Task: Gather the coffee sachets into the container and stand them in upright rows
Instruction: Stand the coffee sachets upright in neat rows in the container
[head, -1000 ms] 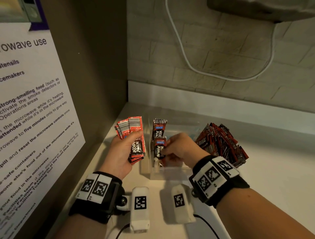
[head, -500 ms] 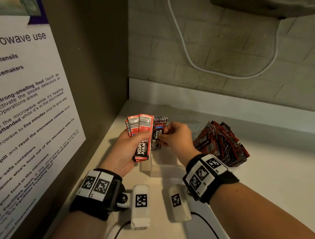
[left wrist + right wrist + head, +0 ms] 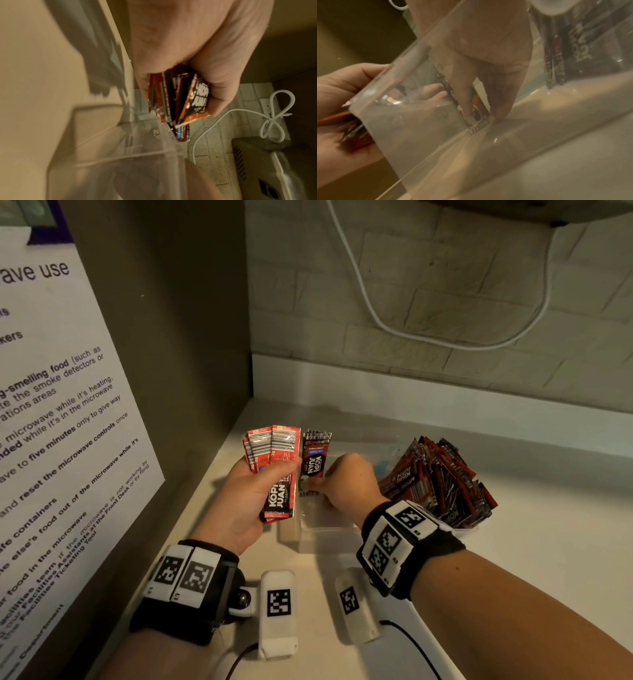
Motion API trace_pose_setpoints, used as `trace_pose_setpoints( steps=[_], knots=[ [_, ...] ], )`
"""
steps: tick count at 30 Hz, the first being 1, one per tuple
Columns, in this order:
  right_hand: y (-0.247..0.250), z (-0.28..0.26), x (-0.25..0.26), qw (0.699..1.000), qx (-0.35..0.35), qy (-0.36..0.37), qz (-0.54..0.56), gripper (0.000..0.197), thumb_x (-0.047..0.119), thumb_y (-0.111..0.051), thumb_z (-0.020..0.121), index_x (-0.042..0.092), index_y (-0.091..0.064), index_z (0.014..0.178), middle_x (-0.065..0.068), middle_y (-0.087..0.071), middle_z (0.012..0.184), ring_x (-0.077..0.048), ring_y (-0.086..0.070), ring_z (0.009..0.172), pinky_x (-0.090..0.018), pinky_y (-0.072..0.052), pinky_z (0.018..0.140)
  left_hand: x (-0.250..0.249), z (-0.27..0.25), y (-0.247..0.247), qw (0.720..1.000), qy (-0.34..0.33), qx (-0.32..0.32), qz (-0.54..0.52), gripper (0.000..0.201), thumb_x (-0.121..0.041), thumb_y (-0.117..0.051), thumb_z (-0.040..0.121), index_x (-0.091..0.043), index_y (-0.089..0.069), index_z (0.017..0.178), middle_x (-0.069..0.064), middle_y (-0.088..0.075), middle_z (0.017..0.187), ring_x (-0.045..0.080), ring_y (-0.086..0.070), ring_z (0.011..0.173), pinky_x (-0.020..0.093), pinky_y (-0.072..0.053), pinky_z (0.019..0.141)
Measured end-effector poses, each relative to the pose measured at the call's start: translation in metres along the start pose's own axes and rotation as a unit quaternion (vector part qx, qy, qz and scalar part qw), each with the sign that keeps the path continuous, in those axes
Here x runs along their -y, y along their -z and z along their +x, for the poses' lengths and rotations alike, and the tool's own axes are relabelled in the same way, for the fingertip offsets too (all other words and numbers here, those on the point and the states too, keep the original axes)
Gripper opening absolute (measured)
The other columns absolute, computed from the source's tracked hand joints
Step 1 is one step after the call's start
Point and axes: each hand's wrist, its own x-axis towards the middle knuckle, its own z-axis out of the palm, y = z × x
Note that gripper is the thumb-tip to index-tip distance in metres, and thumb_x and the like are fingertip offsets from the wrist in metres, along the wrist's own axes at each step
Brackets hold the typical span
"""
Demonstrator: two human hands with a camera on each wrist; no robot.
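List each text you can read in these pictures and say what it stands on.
"KOPI JUAN": sachet pinched by the right hand.
"KOPI JUAN": sachets gripped by the left hand.
"five minutes", "smoke detectors": wall notice.
Barcodes and fine print on the sachets: too small to read.

The sachets [image 3: 274, 470] look like glossy printed foil. The container [image 3: 423, 83] is clear, smooth plastic with a slight haze. The counter [image 3: 513, 542] is smooth and matt, pale. The far wall [image 3: 428, 296] is rough brick, the left notice [image 3: 61, 412] matt paper.
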Motion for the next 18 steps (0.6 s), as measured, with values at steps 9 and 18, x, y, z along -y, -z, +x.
trace_pose_setpoints(
  steps=[9,18],
  knots=[
    [-0.0039,0.0061,-0.0036,1.000,0.006,0.008,-0.004,0.042,0.045,-0.075,0.076,0.004,-0.069,0.081,-0.009,-0.069,0.075,-0.021,-0.067,0.068,-0.032,-0.056,0.071,0.0020,0.0020,0.0003,1.000,0.010,-0.012,0.010,0.030,-0.008,-0.065,0.087,-0.013,-0.064,0.117,-0.004,-0.073,0.078,0.006,-0.068,0.063,0.021,-0.050,0.052],
    [0.0007,0.0018,-0.0024,0.999,0.000,-0.001,0.042,0.036,0.040,-0.080,0.070,0.006,-0.069,0.076,-0.008,-0.069,0.071,-0.021,-0.066,0.065,-0.031,-0.056,0.066,0.0037,0.0068,0.0048,0.998,0.017,-0.053,0.014,0.036,-0.013,-0.067,0.085,-0.016,-0.064,0.121,0.003,-0.069,0.088,0.011,-0.065,0.064,0.026,-0.049,0.050]
  ],
)
